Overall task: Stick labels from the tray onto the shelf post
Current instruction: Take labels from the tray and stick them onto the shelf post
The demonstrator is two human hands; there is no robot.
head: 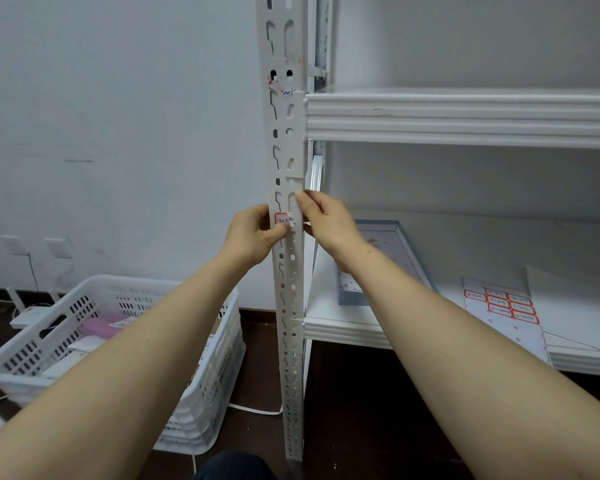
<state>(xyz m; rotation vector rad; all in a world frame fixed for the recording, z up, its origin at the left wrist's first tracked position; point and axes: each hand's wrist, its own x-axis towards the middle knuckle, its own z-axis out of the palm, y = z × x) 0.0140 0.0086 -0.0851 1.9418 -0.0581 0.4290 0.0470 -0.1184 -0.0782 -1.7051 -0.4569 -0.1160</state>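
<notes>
Left hand [253, 233] pinches red-bordered label [282, 219] onto shelf post [288, 150] face. Right hand [326, 220] grips post's right edge beside label. We judge risk: label over post slots may crease or lift. Blue-rimmed tray [352, 298] lies right of post.

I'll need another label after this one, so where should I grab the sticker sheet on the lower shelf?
Pinch the label sheet at its blank near end, which seems to overhang the lower shelf's front edge. Come from the front with the right hand, now on the shelf post: the sheet lies flat; only there can fingers slip under.
</notes>
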